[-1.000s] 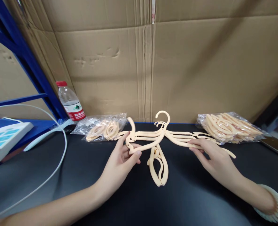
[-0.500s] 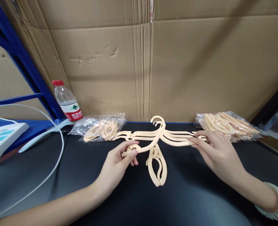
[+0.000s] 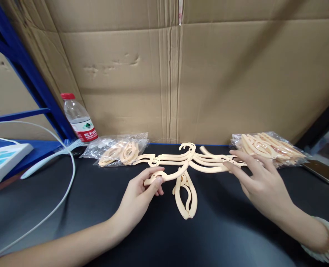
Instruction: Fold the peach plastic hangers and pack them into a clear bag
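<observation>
Pinching the curled left end of the front hanger point(image 3: 175, 175), the left hand point(image 3: 140, 192) keeps the place it had half a second ago. The right hand point(image 3: 260, 182), closed on the right arms then, now has its fingers spread beside them; whether a fingertip touches plastic, I cannot tell. That hanger's hook, standing clear of the others a second earlier, has sunk in among them, so it now sits low against the spread hangers point(image 3: 171, 162) just behind it, towards the far edge of the table point(image 3: 209, 237). A loose-looking tip point(image 3: 205, 151) now pokes up beside the hooks, so the right side seems not yet lined up. One folded hanger point(image 3: 194, 198) lies nearer the front edge. Bagged hangers point(image 3: 264, 146) rest by the far right corner.
</observation>
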Motion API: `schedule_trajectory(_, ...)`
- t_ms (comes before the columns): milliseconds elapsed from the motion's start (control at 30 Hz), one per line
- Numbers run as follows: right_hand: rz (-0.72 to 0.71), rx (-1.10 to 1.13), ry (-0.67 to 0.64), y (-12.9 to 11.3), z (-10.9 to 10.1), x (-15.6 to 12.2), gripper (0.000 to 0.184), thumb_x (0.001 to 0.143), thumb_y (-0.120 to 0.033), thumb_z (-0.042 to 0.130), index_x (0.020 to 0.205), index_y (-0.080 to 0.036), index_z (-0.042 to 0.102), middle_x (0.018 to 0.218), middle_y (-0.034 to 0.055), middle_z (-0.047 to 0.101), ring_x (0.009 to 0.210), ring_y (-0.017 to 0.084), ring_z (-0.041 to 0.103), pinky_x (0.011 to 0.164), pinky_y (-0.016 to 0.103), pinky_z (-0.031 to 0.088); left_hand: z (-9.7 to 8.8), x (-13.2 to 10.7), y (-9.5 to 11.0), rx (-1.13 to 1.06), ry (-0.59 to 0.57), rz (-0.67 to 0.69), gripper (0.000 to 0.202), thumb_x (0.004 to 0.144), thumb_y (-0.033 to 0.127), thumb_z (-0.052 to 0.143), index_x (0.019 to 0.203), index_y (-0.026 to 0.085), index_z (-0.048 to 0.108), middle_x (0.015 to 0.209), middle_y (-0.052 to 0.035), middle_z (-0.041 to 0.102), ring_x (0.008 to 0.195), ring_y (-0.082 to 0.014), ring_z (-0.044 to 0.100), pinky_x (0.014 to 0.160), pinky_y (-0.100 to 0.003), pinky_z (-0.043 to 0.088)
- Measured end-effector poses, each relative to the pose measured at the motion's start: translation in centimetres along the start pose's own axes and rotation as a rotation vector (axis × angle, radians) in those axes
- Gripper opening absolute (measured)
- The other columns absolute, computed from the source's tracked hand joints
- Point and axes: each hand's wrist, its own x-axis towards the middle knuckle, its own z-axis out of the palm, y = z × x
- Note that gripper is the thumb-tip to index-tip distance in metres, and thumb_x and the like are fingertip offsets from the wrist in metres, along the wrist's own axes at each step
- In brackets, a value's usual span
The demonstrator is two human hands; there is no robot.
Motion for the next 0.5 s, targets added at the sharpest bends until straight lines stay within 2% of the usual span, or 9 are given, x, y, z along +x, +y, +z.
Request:
schedule_trajectory(100,0.019,0.164,0.008,-0.23,0.54,-0.33,0.037,0.093,-0.006,0.039,0.117,-0.02,0.063,0.129,0.0169,0.059,0.112,0.034,0.06,0.089,0.053,0.05,0.09,-0.03,0.07,-0.005,0.003,0.01,0.035,0.085,0.04,0.062,0.109,0.015,0.063,0.062,0.0017,0.06,0.062,-0.0161,0.057,0.063,-0.028,0.046)
schedule_trajectory(200,0.09,0.293,0.039,-0.57,0.89,-0.52,0.029,0.095,-0.012,0.046,0.119,-0.021,0.06,0.124,0.0135,0.063,0.108,0.029,0.064,0.09,0.046,0.054,0.13,-0.13,0.1,-0.022,0.003,0.016,0.035,0.085,0.039,0.063,0.11,0.015,0.062,0.063,0.0021,0.06,0.062,-0.0156,0.057,0.063,-0.027,0.046)
schedule_trajectory(333,0.316,0.517,0.035,-0.89,0.83,-0.25,0.019,0.092,-0.026,0.057,0.111,-0.024,0.062,0.104,0.0064,0.072,0.093,0.026,0.07,0.081,0.039,0.059,0.11,-0.2,0.0,0.002,0.007,0.01,0.036,0.087,0.041,0.061,0.111,0.014,0.061,0.063,0.0014,0.06,0.063,-0.0158,0.056,0.065,-0.028,0.046)
schedule_trajectory(400,0.45,0.748,-0.009,-0.9,0.78,0.03,0.019,0.088,-0.034,0.063,0.104,-0.024,0.063,0.102,0.0067,0.071,0.094,0.026,0.07,0.081,0.039,0.059,0.13,-0.2,0.01,0.002,0.02,0.01,0.037,0.087,0.041,0.062,0.112,0.014,0.062,0.063,0.0013,0.06,0.064,-0.0161,0.057,0.065,-0.028,0.046)
schedule_trajectory(500,0.672,1.116,-0.041,-0.68,1.02,0.39,0.029,0.081,-0.041,0.072,0.102,-0.022,0.063,0.107,0.0098,0.07,0.098,0.026,0.069,0.085,0.038,0.059,0.17,-0.11,0.17,-0.027,0.045,0.018,0.036,0.085,0.039,0.064,0.112,0.015,0.061,0.063,0.0015,0.06,0.063,-0.0162,0.057,0.065,-0.029,0.047)
